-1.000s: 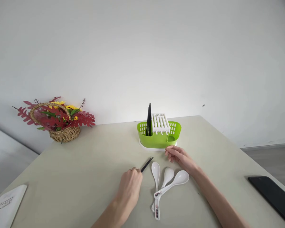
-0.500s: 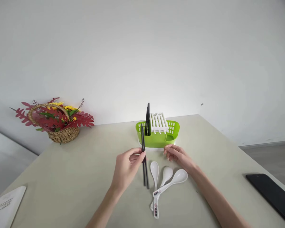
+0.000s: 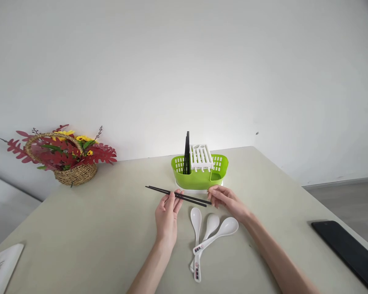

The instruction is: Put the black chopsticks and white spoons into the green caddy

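A pair of black chopsticks [image 3: 191, 198] lies nearly level in my left hand [image 3: 168, 214], pinched between thumb and fingers. Their thicker ends point right and reach the fingertips of my right hand [image 3: 228, 202]. Those fingers are loosely curled and a little apart, with no grip on the chopsticks visible. Just behind both hands stands a green cutlery basket [image 3: 191, 181] with a white slotted rack [image 3: 201, 157] on top. Several black chopsticks [image 3: 187, 154] stand upright in its left part. In front of my hands, three white spoons [image 3: 228, 226] lie crossed over each other on the table.
On the left, a wicker basket [image 3: 76, 174] of red and yellow artificial flowers stands against the wall. A black phone [image 3: 346, 253] lies at the table's right edge. A white object with dark lines [image 3: 3, 265] sits at the near left of the table [image 3: 88, 241].
My left hand has turned the chopsticks from upright to nearly level, their thick ends swinging toward my right hand. The right hand stays almost in place. The view has shifted slightly.
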{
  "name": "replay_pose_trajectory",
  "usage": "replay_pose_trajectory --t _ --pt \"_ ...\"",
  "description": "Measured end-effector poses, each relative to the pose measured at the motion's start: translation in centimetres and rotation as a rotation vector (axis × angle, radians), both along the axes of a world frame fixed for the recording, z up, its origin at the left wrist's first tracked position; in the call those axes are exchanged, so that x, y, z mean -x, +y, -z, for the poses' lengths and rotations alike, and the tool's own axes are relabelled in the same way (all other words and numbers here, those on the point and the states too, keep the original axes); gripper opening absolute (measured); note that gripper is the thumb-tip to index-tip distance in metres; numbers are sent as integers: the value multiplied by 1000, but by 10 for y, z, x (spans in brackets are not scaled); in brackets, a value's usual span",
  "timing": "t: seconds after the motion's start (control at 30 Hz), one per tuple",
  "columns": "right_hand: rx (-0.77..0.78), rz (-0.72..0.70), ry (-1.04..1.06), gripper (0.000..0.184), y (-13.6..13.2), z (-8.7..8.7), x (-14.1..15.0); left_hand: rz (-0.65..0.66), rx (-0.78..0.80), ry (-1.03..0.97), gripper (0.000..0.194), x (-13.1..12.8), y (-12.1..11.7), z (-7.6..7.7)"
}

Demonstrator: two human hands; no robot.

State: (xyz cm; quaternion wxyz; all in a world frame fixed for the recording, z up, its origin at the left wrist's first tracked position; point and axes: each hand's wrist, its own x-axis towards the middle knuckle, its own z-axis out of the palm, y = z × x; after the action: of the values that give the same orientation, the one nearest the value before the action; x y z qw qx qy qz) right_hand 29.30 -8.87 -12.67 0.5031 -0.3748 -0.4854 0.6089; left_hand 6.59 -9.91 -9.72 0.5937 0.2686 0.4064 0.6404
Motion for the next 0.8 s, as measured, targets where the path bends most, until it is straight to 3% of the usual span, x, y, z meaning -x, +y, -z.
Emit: replay_pose_trajectory --t 0.3,0.47,0.8 --pt "-15 12 -112 45 1 2 2 12 22 -105 19 -3 13 26" --pt "-39 84 -198 46 1 2 3 14 10 -99 22 -2 12 28" --pt "56 26 -170 45 1 9 8 45 34 -122 29 -2 5 26"
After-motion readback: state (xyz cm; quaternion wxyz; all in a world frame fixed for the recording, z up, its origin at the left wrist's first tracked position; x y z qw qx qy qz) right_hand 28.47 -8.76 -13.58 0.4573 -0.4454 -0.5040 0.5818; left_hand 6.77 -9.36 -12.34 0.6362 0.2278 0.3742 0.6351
